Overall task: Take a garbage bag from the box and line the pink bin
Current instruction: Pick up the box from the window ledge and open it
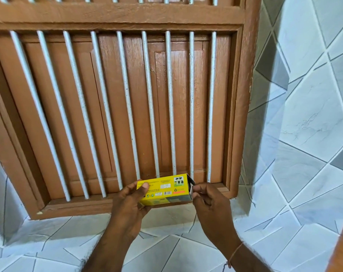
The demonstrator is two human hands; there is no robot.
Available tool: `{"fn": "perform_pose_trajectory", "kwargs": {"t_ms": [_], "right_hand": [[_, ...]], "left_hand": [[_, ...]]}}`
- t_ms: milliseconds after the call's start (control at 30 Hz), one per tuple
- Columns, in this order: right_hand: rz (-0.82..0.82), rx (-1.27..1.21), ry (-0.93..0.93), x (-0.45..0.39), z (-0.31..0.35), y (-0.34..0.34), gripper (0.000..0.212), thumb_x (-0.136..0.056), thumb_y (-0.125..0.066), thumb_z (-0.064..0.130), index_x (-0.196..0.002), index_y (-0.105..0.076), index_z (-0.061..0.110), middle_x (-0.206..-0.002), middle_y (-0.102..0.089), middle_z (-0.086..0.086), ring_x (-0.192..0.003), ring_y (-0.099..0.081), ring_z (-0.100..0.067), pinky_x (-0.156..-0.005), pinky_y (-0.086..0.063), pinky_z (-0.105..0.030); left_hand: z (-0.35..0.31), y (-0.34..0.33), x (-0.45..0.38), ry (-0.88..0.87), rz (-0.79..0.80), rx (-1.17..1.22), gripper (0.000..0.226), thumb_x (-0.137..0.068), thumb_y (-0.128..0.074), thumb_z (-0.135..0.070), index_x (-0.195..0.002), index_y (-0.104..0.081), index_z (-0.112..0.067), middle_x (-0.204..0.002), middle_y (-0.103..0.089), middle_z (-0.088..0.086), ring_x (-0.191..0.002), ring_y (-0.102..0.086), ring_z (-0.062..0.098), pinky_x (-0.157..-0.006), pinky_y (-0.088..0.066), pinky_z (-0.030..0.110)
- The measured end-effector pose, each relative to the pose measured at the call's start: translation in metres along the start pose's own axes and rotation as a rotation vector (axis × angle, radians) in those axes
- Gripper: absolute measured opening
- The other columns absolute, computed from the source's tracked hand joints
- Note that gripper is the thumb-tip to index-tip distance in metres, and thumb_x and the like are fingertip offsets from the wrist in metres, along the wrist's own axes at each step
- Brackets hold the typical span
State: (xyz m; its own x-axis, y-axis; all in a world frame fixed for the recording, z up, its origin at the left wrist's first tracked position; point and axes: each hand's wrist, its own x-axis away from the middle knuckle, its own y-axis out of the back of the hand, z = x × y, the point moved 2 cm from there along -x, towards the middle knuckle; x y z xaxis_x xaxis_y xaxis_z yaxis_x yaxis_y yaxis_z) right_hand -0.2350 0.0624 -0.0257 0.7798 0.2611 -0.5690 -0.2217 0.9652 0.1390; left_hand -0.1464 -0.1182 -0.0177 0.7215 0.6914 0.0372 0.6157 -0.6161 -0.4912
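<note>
A small yellow garbage-bag box (166,190) is held level in front of the window sill. My left hand (130,205) grips its left end, thumb on the printed top face. My right hand (209,203) is at the box's right end, where the flap (191,184) stands open, and its fingertips pinch at that opening. I cannot make out a bag in the dark opening. The pink bin is not in view.
A brown wooden window frame (241,95) with white vertical bars (151,105) and shut shutters fills the wall ahead. Pale grey tiles (304,124) cover the wall to the right and below the sill. A brown edge (341,252) shows at the bottom right corner.
</note>
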Motion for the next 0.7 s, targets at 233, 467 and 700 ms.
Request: {"fn": "perform_pose_trajectory", "kwargs": {"t_ms": [233, 467, 700], "right_hand": [[-0.001, -0.232, -0.256, -0.004, 0.005, 0.002, 0.027, -0.098, -0.048, 0.022, -0.098, -0.069, 0.039, -0.088, -0.077, 0.005, -0.083, -0.072, -0.014, -0.066, -0.061, -0.03], [-0.029, -1.034, -0.998, 0.006, -0.028, -0.022, 0.031, -0.092, -0.051, 0.025, -0.112, -0.064, 0.006, -0.109, -0.067, -0.019, -0.1, -0.061, -0.039, -0.1, -0.043, -0.052], [-0.054, -1.234, -1.147, 0.017, -0.042, -0.029, 0.03, -0.09, -0.053, 0.029, -0.105, -0.066, 0.006, -0.099, -0.069, -0.021, -0.089, -0.061, -0.037, -0.069, -0.058, -0.042]], "left_hand": [[-0.004, -0.007, 0.005, -0.045, 0.022, -0.129, 0.031, -0.083, -0.067, -0.006, -0.114, -0.063, -0.004, -0.094, -0.071, 0.013, -0.078, -0.067, 0.027, -0.066, -0.058, 0.038], [-0.035, -0.059, 0.023, -0.528, 0.065, -0.811, 0.037, -0.071, -0.08, -0.011, -0.102, -0.067, -0.026, -0.107, -0.066, 0.0, -0.098, -0.06, 0.016, -0.085, -0.048, 0.027], [-0.06, -0.105, 0.036, -0.813, 0.211, -1.11, 0.037, -0.08, -0.073, -0.023, -0.114, -0.061, -0.028, -0.111, -0.049, -0.009, -0.097, -0.047, 0.005, -0.073, -0.034, 0.007]]}}
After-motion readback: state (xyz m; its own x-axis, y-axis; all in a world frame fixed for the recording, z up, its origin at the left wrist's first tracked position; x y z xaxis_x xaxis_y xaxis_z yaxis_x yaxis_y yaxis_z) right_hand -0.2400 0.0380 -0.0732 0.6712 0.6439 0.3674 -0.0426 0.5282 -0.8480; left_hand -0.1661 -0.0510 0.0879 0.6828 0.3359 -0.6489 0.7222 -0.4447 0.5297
